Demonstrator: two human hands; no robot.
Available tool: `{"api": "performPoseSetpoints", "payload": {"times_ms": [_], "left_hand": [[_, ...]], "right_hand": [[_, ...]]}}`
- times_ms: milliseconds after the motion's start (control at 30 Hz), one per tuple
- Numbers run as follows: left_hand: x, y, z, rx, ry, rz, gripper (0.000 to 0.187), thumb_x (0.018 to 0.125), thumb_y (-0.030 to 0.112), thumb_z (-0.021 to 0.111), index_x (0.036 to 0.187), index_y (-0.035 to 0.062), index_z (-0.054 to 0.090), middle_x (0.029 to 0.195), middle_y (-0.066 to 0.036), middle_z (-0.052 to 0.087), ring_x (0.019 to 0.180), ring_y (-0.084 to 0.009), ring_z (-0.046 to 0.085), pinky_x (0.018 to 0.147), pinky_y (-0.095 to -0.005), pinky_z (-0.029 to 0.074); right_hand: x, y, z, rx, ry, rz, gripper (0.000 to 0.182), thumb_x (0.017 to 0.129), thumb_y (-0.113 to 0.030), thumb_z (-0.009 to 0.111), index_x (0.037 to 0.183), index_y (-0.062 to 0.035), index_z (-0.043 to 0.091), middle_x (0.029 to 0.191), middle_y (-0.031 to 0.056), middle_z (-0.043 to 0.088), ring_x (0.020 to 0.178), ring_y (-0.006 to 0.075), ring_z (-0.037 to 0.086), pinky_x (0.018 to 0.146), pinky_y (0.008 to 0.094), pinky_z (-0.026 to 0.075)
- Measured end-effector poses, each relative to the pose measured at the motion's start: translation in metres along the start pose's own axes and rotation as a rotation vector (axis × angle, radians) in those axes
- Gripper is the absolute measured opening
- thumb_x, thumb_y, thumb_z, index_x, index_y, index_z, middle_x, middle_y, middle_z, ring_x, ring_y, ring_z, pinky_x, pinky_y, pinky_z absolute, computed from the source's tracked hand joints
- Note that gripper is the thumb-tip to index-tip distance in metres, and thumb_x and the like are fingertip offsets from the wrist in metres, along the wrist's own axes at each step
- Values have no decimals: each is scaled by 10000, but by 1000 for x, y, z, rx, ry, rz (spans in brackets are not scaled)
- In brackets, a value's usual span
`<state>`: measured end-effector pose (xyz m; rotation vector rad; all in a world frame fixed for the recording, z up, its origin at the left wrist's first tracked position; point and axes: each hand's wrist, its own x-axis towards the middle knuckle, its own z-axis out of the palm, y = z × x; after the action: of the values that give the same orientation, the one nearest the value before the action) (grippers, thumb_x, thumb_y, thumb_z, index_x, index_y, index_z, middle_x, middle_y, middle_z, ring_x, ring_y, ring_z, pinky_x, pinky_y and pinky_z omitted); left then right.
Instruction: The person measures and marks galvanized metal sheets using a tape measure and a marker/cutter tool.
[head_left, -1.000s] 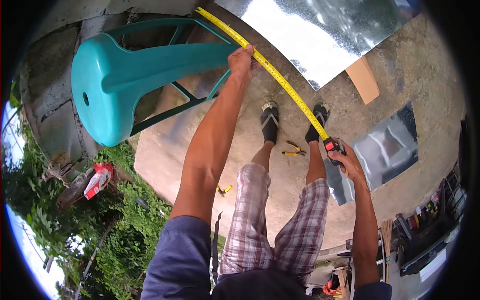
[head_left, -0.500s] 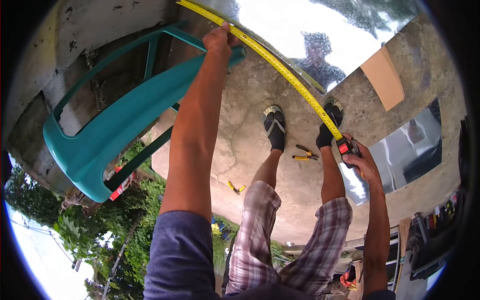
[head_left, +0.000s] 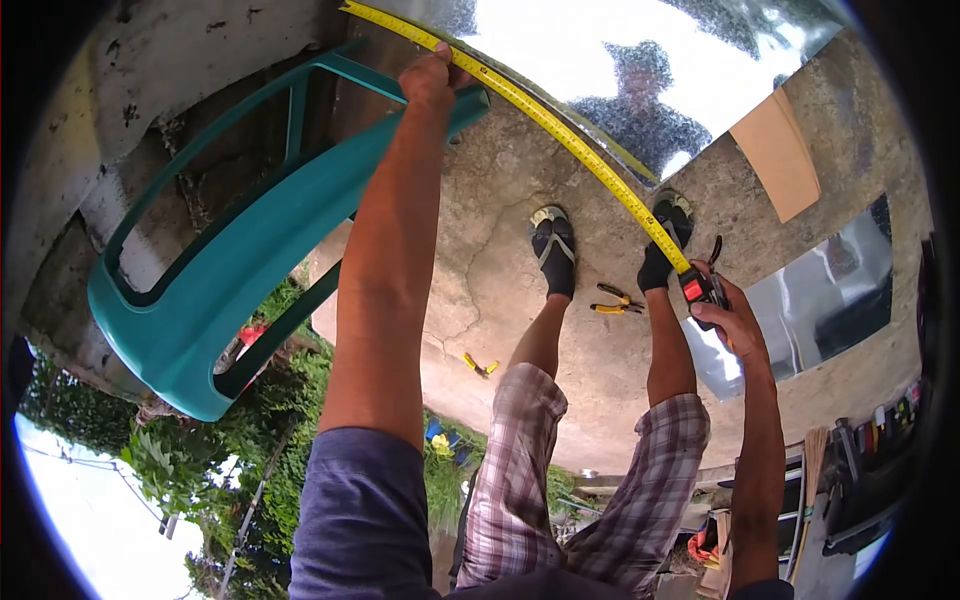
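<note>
A yellow tape measure (head_left: 560, 130) has its blade pulled out in a long curve, running beside the near edge of a shiny metal sheet (head_left: 560, 45). My left hand (head_left: 430, 78) pinches the blade near its far end, whose tip sticks out to the left. In my right hand (head_left: 735, 322) is the black and red case of the tape measure, with fingers wrapped round it. A thin dark piece pokes up beside that hand; I cannot make out what it is.
A teal plastic chair (head_left: 250, 250) lies tipped at the left. Yellow-handled pliers (head_left: 617, 300) and another small yellow tool (head_left: 481, 366) lie on the concrete floor. To the right are a brown board piece (head_left: 775, 155), a smaller metal sheet (head_left: 820, 305) and a broom (head_left: 812, 470).
The camera view has shifted slightly. My right hand with the case has gone a little right and down in view; my left hand still grips the blade.
</note>
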<state>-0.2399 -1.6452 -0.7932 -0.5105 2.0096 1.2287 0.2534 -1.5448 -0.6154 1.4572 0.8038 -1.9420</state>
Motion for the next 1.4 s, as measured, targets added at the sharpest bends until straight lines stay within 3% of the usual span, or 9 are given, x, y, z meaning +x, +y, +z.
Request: {"api": "performPoseSetpoints", "payload": {"times_ms": [333,500,633,667,833,1000,1067,1233,1400], "left_hand": [[23,-2,-10,198,-100,-63,253,932,156,719,1071,-37,636,924,-129,707,758,-216,703,637,-341,634],[34,-6,-9,283,-68,-55,266,937,163,713,1024,-81,654,882,-169,715,693,-217,700,615,-350,638],[53,-14,-11,324,-73,-66,271,934,155,717,1036,-88,652,875,-175,715,702,-237,708,632,-362,643],[51,-13,-9,337,-46,-65,272,933,151,718,1040,-90,652,875,-177,715,703,-241,708,633,-363,644],[51,-14,-7,335,-37,-54,280,926,143,727,1054,-94,648,884,-184,713,727,-256,709,641,-367,644],[60,-17,-16,331,-78,-44,291,933,146,719,1079,-93,639,905,-179,705,764,-257,705,686,-381,639],[65,-17,-25,298,-106,-66,294,947,164,703,1096,-79,636,893,-151,696,765,-246,695,731,-370,629],[48,6,-59,243,-264,-91,313,1004,274,622,1138,-9,636,998,-59,648,889,-177,624,799,-318,564],[-69,62,-42,276,-203,81,284,1000,264,633,1091,-3,660,943,-54,649,838,-156,605,809,-317,546]], "right_hand": [[19,-3,-25,-74,38,43,785,725,-346,777,1451,-169,538,727,-52,535,512,53,350,460,241,254],[35,3,-36,-116,59,42,793,701,-386,792,1435,-196,559,722,-43,536,511,64,329,463,253,248],[41,-6,-37,-183,74,77,775,696,-396,805,1411,-200,583,857,-18,616,676,91,493,533,250,339],[45,-7,-40,-203,37,128,750,710,-388,807,1403,-198,591,949,2,656,834,126,571,665,262,431],[56,-3,-39,-221,61,53,735,729,-384,806,1402,-183,590,1062,59,693,995,171,615,893,300,456],[71,14,-42,-222,61,-18,753,729,-345,797,1433,-225,562,833,-61,593,656,64,441,563,238,344],[71,24,-45,-226,60,-62,763,727,-348,805,1437,-215,559,908,-41,636,756,86,528,657,245,432],[36,29,-42,-261,50,-158,799,718,-370,807,1451,-192,541,1155,82,698,1072,203,634,961,305,463],[-53,48,-25,-284,57,-187,909,644,-426,795,1473,-188,509,1256,144,659,1156,288,627,999,335,459]]}}
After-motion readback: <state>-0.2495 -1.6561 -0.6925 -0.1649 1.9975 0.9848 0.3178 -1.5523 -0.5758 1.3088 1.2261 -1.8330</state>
